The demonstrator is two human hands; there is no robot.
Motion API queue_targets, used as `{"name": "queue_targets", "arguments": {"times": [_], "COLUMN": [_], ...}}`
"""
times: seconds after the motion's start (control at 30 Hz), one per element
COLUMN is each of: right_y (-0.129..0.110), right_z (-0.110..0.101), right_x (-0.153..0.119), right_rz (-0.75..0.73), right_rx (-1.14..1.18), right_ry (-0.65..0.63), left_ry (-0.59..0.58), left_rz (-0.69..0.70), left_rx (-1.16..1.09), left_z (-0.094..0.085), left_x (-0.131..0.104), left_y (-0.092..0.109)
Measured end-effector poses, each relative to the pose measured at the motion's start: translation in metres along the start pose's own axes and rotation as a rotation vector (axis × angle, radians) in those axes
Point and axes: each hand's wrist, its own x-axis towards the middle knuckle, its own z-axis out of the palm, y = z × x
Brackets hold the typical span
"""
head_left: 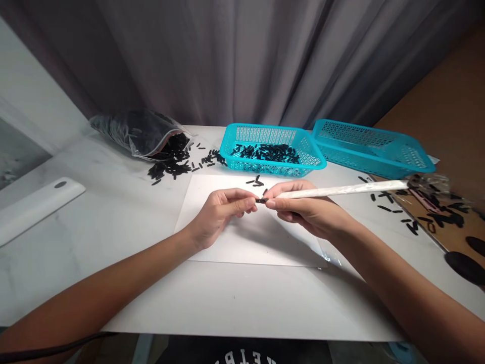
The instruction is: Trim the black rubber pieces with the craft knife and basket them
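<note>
In the head view, my left hand is closed, thumb and index finger pinching one end of a small black oblong piece. My right hand meets it from the other side, its fingertips at the piece's other end. Lying through that hand is a long white stick, gripped between thumb and fingers; it points out to the right. Under both hands lies a white sheet. A few loose black pieces rest on it just beyond my fingers.
A turquoise basket holds many black pieces; a second turquoise basket stands to its right. An open clear bag spills black pieces at the back left. A white bar-shaped object lies left. Crinkled clear plastic and scattered pieces are right.
</note>
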Motion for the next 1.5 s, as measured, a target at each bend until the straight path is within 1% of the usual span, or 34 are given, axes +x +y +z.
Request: {"name": "queue_targets", "arguments": {"times": [0.1,0.2,0.33,0.43,0.5,0.6,0.73,0.9,1.0,1.07,1.13,1.23,1.37,1.43,1.5], "right_y": [0.01,0.016,0.013,0.009,0.008,0.012,0.018,0.024,0.028,0.026,0.016,-0.011,-0.046,-0.059,-0.071], "right_z": [-0.005,-0.007,-0.005,-0.003,-0.003,-0.003,-0.001,0.004,0.003,-0.002,-0.008,-0.017,-0.022,-0.025,-0.028], "right_x": [-0.005,-0.012,-0.021,-0.022,-0.021,-0.02,-0.019,-0.02,-0.018,-0.013,-0.005,0.008,0.017,0.019,0.02], "right_rz": [0.053,0.07,0.021,-0.046,-0.054,0.012,0.109,0.139,0.168,0.18,0.152,0.067,-0.07,-0.152,-0.247], "right_rx": [-0.038,-0.079,-0.188,-0.211,-0.214,-0.214,-0.155,-0.139,-0.115,-0.063,-0.003,0.088,0.171,0.18,0.173], "right_ry": [0.026,0.054,0.077,0.065,0.057,0.064,0.095,0.114,0.151,0.156,0.152,0.154,0.222,0.248,0.261], "left_ry": [-0.035,-0.046,-0.035,-0.018,0.0,0.04,0.076,0.116,0.116,0.126,0.129,0.119,0.086,0.066,0.075], "left_rz": [-0.025,-0.023,-0.016,-0.039,-0.052,-0.056,-0.06,-0.068,-0.05,0.016,0.125,0.326,0.597,0.676,0.694], "left_rx": [0.056,0.106,0.157,0.159,0.158,0.191,0.272,0.427,0.487,0.558,0.638,0.747,0.845,0.884,0.897], "left_z": [-0.001,-0.001,0.001,0.0,-0.001,-0.001,-0.002,-0.004,-0.001,0.005,0.012,0.023,0.034,0.041,0.048], "left_x": [-0.001,-0.002,-0.005,-0.006,-0.006,-0.006,-0.007,-0.008,-0.004,0.004,0.016,0.037,0.064,0.075,0.083], "left_y": [-0.004,-0.007,-0.008,-0.008,-0.009,-0.009,-0.01,-0.012,-0.006,0.003,0.016,0.038,0.066,0.079,0.092]}}
